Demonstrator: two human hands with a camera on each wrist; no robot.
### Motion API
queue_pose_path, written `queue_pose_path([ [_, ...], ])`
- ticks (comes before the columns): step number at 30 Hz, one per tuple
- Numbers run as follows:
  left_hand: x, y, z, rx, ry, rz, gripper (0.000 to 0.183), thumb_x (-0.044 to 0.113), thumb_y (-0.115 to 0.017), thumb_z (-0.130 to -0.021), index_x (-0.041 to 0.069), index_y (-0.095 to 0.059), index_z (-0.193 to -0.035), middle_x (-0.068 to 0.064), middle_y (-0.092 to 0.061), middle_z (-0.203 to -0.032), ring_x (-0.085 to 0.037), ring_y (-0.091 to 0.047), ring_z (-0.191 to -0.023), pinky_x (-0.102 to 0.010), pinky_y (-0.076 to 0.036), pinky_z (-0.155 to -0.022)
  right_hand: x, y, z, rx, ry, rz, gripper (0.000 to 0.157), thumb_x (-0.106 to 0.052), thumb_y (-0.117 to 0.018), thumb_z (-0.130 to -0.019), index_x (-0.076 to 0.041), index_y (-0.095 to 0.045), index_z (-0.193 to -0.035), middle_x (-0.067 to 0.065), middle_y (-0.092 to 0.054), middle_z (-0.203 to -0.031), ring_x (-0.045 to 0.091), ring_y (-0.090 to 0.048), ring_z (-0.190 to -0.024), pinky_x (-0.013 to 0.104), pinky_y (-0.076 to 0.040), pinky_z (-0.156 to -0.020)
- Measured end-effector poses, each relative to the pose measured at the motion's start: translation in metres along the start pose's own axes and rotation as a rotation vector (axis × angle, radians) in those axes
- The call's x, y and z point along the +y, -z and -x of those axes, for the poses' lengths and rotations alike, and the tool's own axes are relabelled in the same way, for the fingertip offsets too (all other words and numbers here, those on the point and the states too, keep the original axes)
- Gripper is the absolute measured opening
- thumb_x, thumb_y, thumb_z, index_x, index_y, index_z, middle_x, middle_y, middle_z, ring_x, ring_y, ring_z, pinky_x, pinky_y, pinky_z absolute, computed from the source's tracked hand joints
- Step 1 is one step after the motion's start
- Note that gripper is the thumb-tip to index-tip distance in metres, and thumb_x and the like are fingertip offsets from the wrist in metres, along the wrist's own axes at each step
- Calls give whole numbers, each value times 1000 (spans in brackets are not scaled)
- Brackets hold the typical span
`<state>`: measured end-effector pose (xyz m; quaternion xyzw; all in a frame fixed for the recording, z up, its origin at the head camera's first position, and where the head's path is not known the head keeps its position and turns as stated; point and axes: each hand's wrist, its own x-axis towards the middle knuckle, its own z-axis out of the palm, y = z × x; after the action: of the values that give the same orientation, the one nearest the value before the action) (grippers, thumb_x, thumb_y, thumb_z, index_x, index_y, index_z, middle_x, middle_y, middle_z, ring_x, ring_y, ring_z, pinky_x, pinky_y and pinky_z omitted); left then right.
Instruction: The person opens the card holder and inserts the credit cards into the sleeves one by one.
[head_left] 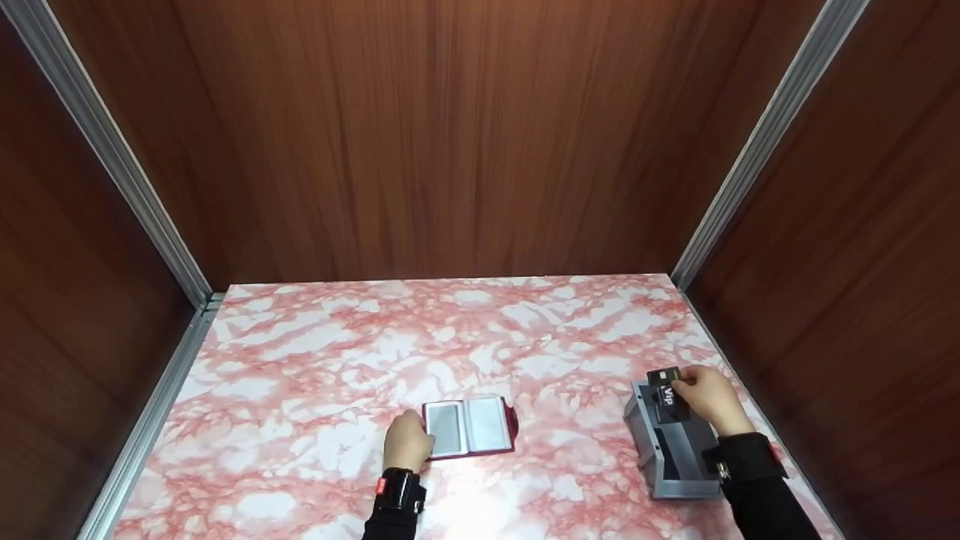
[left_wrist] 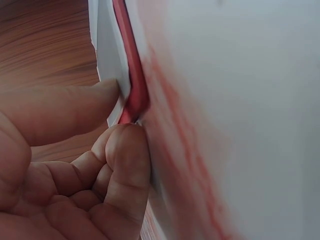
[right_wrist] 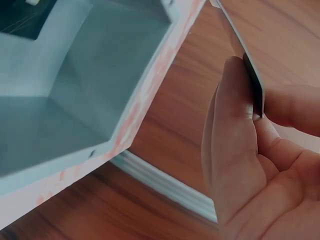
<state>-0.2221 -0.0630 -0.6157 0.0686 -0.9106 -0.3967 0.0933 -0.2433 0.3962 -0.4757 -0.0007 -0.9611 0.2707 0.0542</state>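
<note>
An opened card holder (head_left: 484,424) with a dark red cover and clear sleeves lies on the table. My left hand (head_left: 407,441) pinches its left edge. In the left wrist view, the thumb (left_wrist: 75,107) presses on the pale sleeve and curled fingers meet the red cover (left_wrist: 134,60). Over the far end of a grey box (head_left: 686,489), my right hand (head_left: 709,397) pinches a dark card (head_left: 663,376) with a chip. The right wrist view shows this card (right_wrist: 256,85) nearly edge-on between thumb and fingers. Another dark card (right_wrist: 22,20) is inside the box.
The table (head_left: 360,360) has a pink and white marbled top. Brown wood-grain panels (head_left: 450,150) stand behind and at both sides, with metal rails (head_left: 765,142) at the corners. The box stands near the table's right edge.
</note>
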Motion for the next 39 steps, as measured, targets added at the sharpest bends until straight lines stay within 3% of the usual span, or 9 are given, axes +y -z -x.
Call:
queue_pose_path([
  [8, -2, 0, 0, 5, 6, 1, 15, -2, -71, -65, 1, -59, -73, -8, -59, -67, -27, -57, -61, -42, -50, -60, -27, -8, -8, -21, 30, -25, 23, -9, -61, -93, 13, -62, -100, 20, -65, -88, 27, -58, -74, 37, -45, -64],
  [14, 0, 1, 1, -11, 23, 8, 15, -4, -70, -67, 0, -58, -75, -9, -58, -68, -27, -57, -62, -40, -50, -58, -45, -20, -14, -41, 63, -49, 18, -7, -61, -93, 9, -64, -100, 18, -65, -88, 25, -58, -74, 36, -46, -64],
  [26, -2, -1, 0, -9, 13, -14, 16, -2, -72, -66, 2, -58, -74, -8, -58, -68, -27, -57, -63, -42, -50, -62, -74, -56, -24, -79, 87, -106, 9, -3, -64, -90, 5, -64, -93, 10, -66, -82, 21, -59, -73, 34, -48, -66],
  [39, 1, 2, 0, -33, 42, 14, 13, -3, -70, -68, -1, -60, -76, -9, -59, -69, -27, -58, -61, -37, -50, -55, -94, -98, -26, -128, 107, -150, 10, -3, -65, -88, 5, -64, -94, 8, -65, -81, 21, -62, -75, 36, -52, -68],
])
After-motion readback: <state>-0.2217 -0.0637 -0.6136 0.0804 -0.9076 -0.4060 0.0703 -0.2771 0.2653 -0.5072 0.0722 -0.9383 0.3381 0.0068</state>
